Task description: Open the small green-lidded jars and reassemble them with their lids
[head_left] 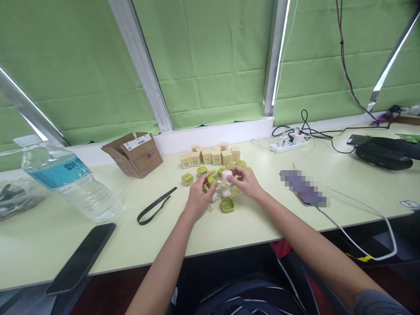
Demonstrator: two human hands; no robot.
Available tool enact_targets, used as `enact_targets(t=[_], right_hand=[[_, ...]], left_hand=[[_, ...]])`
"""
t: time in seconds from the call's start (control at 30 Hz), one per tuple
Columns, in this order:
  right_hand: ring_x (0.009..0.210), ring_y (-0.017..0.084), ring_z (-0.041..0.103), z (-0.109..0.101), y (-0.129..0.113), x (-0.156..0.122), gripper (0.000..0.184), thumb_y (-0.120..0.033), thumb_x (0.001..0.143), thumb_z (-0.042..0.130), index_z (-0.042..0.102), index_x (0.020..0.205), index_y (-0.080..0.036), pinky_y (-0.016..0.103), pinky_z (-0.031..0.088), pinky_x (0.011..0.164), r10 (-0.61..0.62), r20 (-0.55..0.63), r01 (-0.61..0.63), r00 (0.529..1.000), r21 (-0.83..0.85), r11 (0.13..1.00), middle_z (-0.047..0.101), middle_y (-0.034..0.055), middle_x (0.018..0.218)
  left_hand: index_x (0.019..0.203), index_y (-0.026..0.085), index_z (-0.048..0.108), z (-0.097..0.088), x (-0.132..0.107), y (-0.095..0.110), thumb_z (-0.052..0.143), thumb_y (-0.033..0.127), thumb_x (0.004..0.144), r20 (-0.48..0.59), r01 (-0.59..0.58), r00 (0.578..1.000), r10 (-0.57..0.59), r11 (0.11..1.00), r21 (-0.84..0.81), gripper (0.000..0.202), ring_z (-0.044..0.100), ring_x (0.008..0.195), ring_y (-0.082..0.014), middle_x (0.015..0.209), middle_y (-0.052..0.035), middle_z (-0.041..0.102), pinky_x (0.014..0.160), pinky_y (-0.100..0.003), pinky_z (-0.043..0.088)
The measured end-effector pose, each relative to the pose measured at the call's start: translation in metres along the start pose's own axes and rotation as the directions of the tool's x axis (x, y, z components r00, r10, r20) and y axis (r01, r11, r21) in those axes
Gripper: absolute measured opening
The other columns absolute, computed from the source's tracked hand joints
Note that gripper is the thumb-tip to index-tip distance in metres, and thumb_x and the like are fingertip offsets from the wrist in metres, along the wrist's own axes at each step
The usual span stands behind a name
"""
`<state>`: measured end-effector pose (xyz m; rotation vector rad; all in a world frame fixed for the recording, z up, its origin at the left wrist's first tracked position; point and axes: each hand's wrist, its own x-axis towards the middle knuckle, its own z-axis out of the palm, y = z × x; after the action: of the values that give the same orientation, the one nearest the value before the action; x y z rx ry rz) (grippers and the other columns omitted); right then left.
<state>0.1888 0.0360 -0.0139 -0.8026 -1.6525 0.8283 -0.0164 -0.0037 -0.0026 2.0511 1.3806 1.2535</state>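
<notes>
My left hand is closed around a small green piece that looks like a lid or little case; the fingers partly hide it. Between thumb and fingertips, my right hand pinches a white rounded cube. Just below the hands sits a small square green tub, its open side up. Another white piece lies between the hands among clear plastic parts. Several small green-lidded clear containers stand around and behind them, one to the left. A little yellowish loop rests near my left wrist.
Small cardboard boxes stand in rows behind the containers. An open carton, a black strap, a large water bottle and a phone are on the left. On the right are a cabled phone and a power strip.
</notes>
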Motion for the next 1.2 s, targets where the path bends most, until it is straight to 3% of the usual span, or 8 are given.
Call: enact_targets(t=[0.17, 0.33, 0.47, 0.7, 0.8, 0.93, 1.2], right_hand=[[0.073, 0.017, 0.061, -0.003, 0.003, 0.001, 0.038, -0.050, 0.086, 0.061, 0.069, 0.104, -0.018, 0.026, 0.053, 0.055, -0.034, 0.018, 0.034, 0.999, -0.038, 0.999, 0.064, 0.0036, 0.081], [0.077, 0.018, 0.060, -0.005, -0.002, 0.001, 0.031, -0.043, 0.088, 0.059, 0.068, 0.105, -0.019, 0.025, 0.048, 0.056, -0.089, 0.056, 0.097, 0.994, -0.165, 0.981, 0.067, 0.0050, 0.090], [0.075, 0.018, 0.058, -0.012, -0.004, 0.003, 0.021, -0.036, 0.087, 0.057, 0.066, 0.093, -0.018, 0.027, 0.045, 0.060, -0.156, 0.112, 0.184, 0.981, -0.318, 0.930, 0.066, 0.0056, 0.087], [0.061, 0.014, 0.050, -0.033, -0.012, 0.003, 0.016, -0.031, 0.081, 0.064, 0.062, 0.072, -0.018, 0.026, 0.036, 0.058, -0.097, 0.353, 0.281, 0.930, -0.518, 0.808, 0.058, -0.0006, 0.066], [0.067, 0.016, 0.055, -0.038, -0.015, 0.001, 0.018, -0.036, 0.076, 0.073, 0.069, 0.082, -0.019, 0.027, 0.041, 0.065, -0.061, 0.433, 0.306, 0.900, -0.522, 0.796, 0.063, 0.0008, 0.075], [0.082, 0.021, 0.059, -0.042, -0.011, 0.000, 0.037, -0.044, 0.068, 0.082, 0.074, 0.096, -0.022, 0.033, 0.046, 0.077, -0.035, 0.464, 0.301, 0.885, -0.512, 0.804, 0.063, 0.0043, 0.094], [0.098, 0.025, 0.059, -0.051, 0.004, 0.002, 0.052, -0.050, 0.054, 0.090, 0.078, 0.100, -0.028, 0.036, 0.049, 0.084, 0.024, 0.516, 0.271, 0.856, -0.489, 0.829, 0.056, 0.0065, 0.109]], left_hand=[[0.123, 0.019, 0.061, 0.000, 0.000, 0.000, 0.055, 0.046, 0.091, -0.031, -0.009, 0.999, 0.010, 1.000, 0.029, 0.042, 0.063, 0.087, -0.0192, 0.103, -0.0060, 0.070, 0.082, -0.033, 0.049], [0.123, 0.019, 0.061, 0.000, 0.000, -0.001, 0.056, 0.046, 0.091, -0.032, -0.017, 0.999, 0.019, 0.999, 0.041, 0.042, 0.064, 0.089, -0.0197, 0.106, -0.0065, 0.070, 0.083, -0.033, 0.049], [0.124, 0.019, 0.061, 0.000, 0.000, 0.000, 0.056, 0.045, 0.091, -0.022, -0.013, 1.000, 0.014, 0.999, 0.033, 0.042, 0.064, 0.089, -0.0198, 0.107, -0.0067, 0.070, 0.084, -0.033, 0.049], [0.124, 0.019, 0.062, 0.000, 0.000, 0.000, 0.057, 0.044, 0.090, -0.018, -0.018, 1.000, 0.019, 0.998, 0.052, 0.042, 0.064, 0.093, -0.0213, 0.108, -0.0075, 0.070, 0.086, -0.035, 0.049], [0.123, 0.019, 0.062, -0.001, 0.001, 0.000, 0.056, 0.044, 0.090, -0.018, -0.021, 1.000, 0.022, 0.998, 0.061, 0.042, 0.064, 0.092, -0.0213, 0.107, -0.0075, 0.070, 0.085, -0.035, 0.049], [0.123, 0.019, 0.062, -0.001, 0.000, 0.001, 0.056, 0.044, 0.091, -0.021, -0.018, 1.000, 0.020, 0.997, 0.078, 0.041, 0.064, 0.090, -0.0205, 0.105, -0.0069, 0.070, 0.084, -0.035, 0.049], [0.124, 0.019, 0.062, -0.001, -0.001, 0.000, 0.056, 0.045, 0.091, -0.019, -0.028, 0.999, 0.030, 0.997, 0.076, 0.043, 0.064, 0.091, -0.0206, 0.107, -0.0072, 0.070, 0.084, -0.034, 0.050]])
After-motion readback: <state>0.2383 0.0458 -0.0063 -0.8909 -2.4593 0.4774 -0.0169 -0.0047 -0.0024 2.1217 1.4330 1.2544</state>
